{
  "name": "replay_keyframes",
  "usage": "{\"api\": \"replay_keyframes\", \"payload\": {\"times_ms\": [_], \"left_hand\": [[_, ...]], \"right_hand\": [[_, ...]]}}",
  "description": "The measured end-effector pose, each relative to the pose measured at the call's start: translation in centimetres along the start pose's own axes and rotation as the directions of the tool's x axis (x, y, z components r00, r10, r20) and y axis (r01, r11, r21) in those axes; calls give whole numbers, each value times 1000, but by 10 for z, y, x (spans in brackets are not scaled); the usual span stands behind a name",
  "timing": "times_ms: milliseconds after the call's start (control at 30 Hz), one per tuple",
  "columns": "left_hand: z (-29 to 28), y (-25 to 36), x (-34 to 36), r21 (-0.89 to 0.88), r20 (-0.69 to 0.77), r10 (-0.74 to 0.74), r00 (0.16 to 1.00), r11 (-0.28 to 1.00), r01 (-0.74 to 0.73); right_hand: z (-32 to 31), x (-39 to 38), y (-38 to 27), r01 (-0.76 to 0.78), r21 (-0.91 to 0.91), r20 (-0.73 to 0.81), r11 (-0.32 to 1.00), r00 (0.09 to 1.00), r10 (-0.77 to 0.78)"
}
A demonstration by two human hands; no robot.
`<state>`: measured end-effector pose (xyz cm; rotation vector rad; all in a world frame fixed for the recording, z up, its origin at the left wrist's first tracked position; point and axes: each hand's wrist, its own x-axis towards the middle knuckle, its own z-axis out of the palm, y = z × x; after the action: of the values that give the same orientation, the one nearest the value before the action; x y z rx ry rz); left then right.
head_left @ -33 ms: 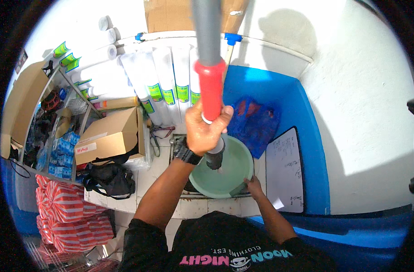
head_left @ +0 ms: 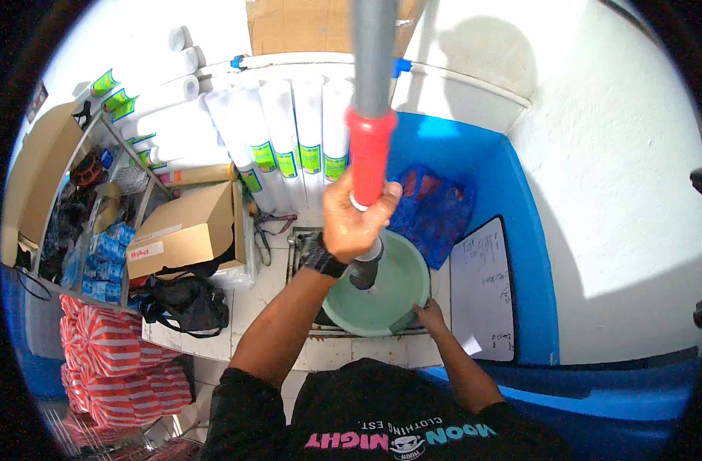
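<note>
A grey pole with a red grip [head_left: 369,154] rises through my left hand [head_left: 357,219], whose fingers are wrapped round it just below the red part. Its dark lower end [head_left: 364,274] comes down over a round pale green basin [head_left: 404,265]; I cannot tell whether it touches the bottom. My right hand [head_left: 429,315] pinches the basin's near right rim, beside a darker grey-green patch [head_left: 403,321] on it. What is fixed to the pole's upper end lies out of view. A black wristwatch [head_left: 320,256] is on my left wrist.
The basin stands over a metal frame on a white tiled counter [head_left: 270,276]. Behind it lean several white rolls [head_left: 274,146]. Left are an open cardboard box [head_left: 183,230] and a black bag [head_left: 188,306]. A blue tub [head_left: 531,253] with a blue plastic bag [head_left: 443,219] and whiteboard [head_left: 481,292] stands right.
The upper part of the pole has swung to the right, and my left hand has shifted slightly right with it. My right hand and the basin stay about where they were.
</note>
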<state>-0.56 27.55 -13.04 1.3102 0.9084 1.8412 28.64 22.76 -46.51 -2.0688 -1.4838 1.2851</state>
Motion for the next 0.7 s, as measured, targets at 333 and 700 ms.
{"api": "replay_keyframes", "payload": {"times_ms": [333, 700], "left_hand": [[30, -89, -26, 196, 283, -18, 959, 980, -40], [6, -102, -70, 277, 223, -1, 975, 959, -62]], "right_hand": [[-95, -85, -245, 765, 562, -256, 315, 523, -813], [-125, -126, -343, 860, 417, -325, 292, 442, -836]]}}
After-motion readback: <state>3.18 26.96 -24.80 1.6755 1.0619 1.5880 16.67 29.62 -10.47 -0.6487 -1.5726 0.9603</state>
